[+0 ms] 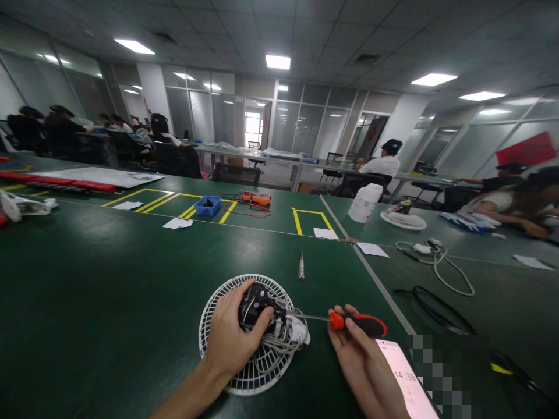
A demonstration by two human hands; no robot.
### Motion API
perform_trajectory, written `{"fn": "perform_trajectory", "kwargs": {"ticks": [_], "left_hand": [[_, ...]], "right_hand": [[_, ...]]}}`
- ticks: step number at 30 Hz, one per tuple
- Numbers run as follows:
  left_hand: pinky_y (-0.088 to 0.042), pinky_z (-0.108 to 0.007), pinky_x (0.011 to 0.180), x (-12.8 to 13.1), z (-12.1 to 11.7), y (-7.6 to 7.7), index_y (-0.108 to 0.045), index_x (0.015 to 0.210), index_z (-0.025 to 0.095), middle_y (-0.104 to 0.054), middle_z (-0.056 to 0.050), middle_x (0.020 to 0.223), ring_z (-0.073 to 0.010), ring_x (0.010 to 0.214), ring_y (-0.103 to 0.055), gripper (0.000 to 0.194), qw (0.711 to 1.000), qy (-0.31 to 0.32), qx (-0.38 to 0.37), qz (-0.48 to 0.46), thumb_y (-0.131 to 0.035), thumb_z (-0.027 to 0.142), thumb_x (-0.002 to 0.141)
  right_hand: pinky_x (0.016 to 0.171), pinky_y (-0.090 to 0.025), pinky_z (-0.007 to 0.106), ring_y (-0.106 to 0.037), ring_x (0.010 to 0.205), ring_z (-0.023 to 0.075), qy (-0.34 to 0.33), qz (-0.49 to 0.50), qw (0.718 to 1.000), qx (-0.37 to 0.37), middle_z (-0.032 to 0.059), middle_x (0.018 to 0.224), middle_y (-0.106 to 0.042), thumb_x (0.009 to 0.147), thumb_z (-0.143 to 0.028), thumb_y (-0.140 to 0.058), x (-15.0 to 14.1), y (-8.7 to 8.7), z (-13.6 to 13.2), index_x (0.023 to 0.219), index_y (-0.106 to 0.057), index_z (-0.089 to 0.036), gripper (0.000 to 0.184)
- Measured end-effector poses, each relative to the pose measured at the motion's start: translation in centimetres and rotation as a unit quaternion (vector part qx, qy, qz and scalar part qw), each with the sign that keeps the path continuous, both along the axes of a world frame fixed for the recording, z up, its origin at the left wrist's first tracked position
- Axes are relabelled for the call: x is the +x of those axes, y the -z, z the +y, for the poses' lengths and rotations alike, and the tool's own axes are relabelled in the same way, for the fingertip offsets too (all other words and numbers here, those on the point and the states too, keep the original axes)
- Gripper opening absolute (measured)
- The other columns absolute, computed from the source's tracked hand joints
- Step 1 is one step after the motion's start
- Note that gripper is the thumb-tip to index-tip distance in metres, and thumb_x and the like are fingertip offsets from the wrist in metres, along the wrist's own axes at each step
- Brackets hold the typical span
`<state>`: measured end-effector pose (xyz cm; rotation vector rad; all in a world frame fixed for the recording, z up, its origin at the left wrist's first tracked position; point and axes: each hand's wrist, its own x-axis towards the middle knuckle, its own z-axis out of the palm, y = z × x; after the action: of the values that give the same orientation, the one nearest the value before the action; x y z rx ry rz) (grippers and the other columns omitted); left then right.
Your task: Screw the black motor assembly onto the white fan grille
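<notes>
the left hand [231, 331] reaches in from the lower left, back of the hand up, its fingers curled over the far side of a black motor assembly [251, 305] and its thumb on the near right, clamped on it. the motor lies on a round white plastic grille [257, 382], with a bundle of pale cable [279, 344] at its right. the right hand [360, 361] comes from the lower right, palm partly turned up, fingers closed around a red-and-black screwdriver [367, 325] whose metal shaft points left to the motor.

the table [131, 302] is dark green, marked with yellow tape. on it are one small clear-handled screwdriver [301, 267], one blue plastic bin [208, 206], one orange meter [257, 198], five pieces of white paper [178, 223], one lit phone [404, 375] beside the right hand, and a second white grille [402, 220] farther right.

the room has glass partitions [312, 125], lit square ceiling panels [278, 62] and several seated people, one in a white top [382, 166] across the table.
</notes>
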<state>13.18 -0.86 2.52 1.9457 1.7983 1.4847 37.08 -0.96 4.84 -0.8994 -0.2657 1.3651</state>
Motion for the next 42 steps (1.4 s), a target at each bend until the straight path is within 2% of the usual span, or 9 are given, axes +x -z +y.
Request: {"fn": "perform_trajectory", "kwargs": {"ticks": [5,11,16,19,24,29,31,36,42], "left_hand": [[-0.053,-0.052,0.099,0.06,-0.03,0.00,-0.058,0.131,0.024,-0.070,-0.009,0.125,-0.0297,0.114,-0.066,0.052,1.000,-0.004,-0.004,-0.007,-0.065,0.052,0.087],[-0.054,-0.052,0.097,0.26,0.00,-0.07,-0.061,0.129,0.024,-0.072,-0.008,0.122,-0.0297,0.110,-0.068,0.053,1.000,-0.012,-0.004,-0.011,-0.066,0.055,0.086],[-0.054,-0.052,0.096,0.31,-0.01,-0.09,-0.062,0.127,0.025,-0.073,-0.008,0.120,-0.0305,0.109,-0.068,0.053,1.000,-0.015,-0.004,-0.017,-0.066,0.057,0.085],[-0.054,-0.053,0.096,0.28,0.00,0.10,-0.062,0.127,0.024,-0.072,-0.008,0.121,-0.0308,0.109,-0.068,0.054,1.000,-0.016,-0.011,-0.021,-0.066,0.057,0.085],[-0.054,-0.054,0.097,0.18,0.02,0.27,-0.061,0.128,0.024,-0.071,-0.009,0.123,-0.0313,0.112,-0.067,0.054,0.999,-0.018,-0.018,-0.028,-0.065,0.057,0.086],[-0.054,-0.055,0.098,0.19,-0.01,0.25,-0.062,0.128,0.024,-0.071,-0.009,0.124,-0.0309,0.112,-0.067,0.051,0.999,-0.016,-0.018,-0.028,-0.062,0.056,0.088],[-0.053,-0.054,0.098,0.21,0.00,0.30,-0.061,0.129,0.024,-0.071,-0.009,0.124,-0.0306,0.113,-0.066,0.051,0.999,-0.017,-0.019,-0.029,-0.062,0.054,0.088],[-0.054,-0.052,0.097,0.22,0.01,0.27,-0.062,0.129,0.024,-0.072,-0.008,0.122,-0.0300,0.111,-0.067,0.050,0.999,-0.020,-0.018,-0.033,-0.063,0.053,0.088],[-0.054,-0.052,0.098,0.09,-0.02,0.35,-0.062,0.128,0.024,-0.071,-0.009,0.123,-0.0296,0.111,-0.067,0.050,0.999,-0.016,-0.019,-0.034,-0.063,0.053,0.088]], "right_hand": [[0.068,-0.059,0.027,-0.067,0.080,0.0159,0.002,0.002,1.000,-0.022,-0.0017,0.085,-0.069,0.050,-0.027,-0.099,-0.40,0.11,-0.03,0.089,-0.071,-0.022,0.048],[0.088,-0.058,0.030,-0.068,0.099,0.0186,0.009,0.000,1.000,-0.003,0.0014,0.101,-0.072,0.048,-0.017,-0.097,-0.07,0.17,-0.07,0.088,-0.073,-0.022,0.047],[0.075,-0.059,0.027,-0.068,0.085,0.0161,-0.015,-0.008,1.000,-0.014,0.0030,0.092,-0.073,0.058,-0.034,-0.095,0.00,0.38,-0.01,0.107,-0.073,-0.020,0.055],[0.073,-0.059,0.025,-0.068,0.082,0.0152,-0.011,-0.016,1.000,-0.024,0.0038,0.093,-0.074,0.053,-0.031,-0.098,-0.12,0.37,-0.07,0.110,-0.073,-0.018,0.063],[0.089,-0.059,0.030,-0.069,0.104,0.0220,0.004,-0.009,1.000,-0.011,0.0077,0.112,-0.074,0.043,-0.021,-0.099,-0.21,0.13,0.08,0.105,-0.074,-0.018,0.066],[0.076,-0.061,0.027,-0.071,0.088,0.0188,0.005,-0.004,1.000,-0.020,0.0033,0.093,-0.074,0.056,-0.039,-0.096,0.03,0.31,0.22,0.111,-0.073,-0.021,0.062],[0.073,-0.061,0.026,-0.070,0.082,0.0167,0.012,-0.008,1.000,-0.021,0.0020,0.092,-0.074,0.054,-0.034,-0.097,0.06,0.29,0.13,0.113,-0.072,-0.020,0.066],[0.085,-0.060,0.028,-0.070,0.094,0.0187,0.022,0.002,1.000,-0.015,0.0056,0.105,-0.075,0.048,-0.018,-0.096,-0.01,0.02,0.01,0.109,-0.071,-0.020,0.066],[0.070,-0.060,0.027,-0.070,0.080,0.0179,0.008,-0.010,1.000,-0.010,0.0028,0.087,-0.073,0.062,-0.040,-0.092,0.11,0.37,0.13,0.125,-0.065,-0.023,0.070]]}}
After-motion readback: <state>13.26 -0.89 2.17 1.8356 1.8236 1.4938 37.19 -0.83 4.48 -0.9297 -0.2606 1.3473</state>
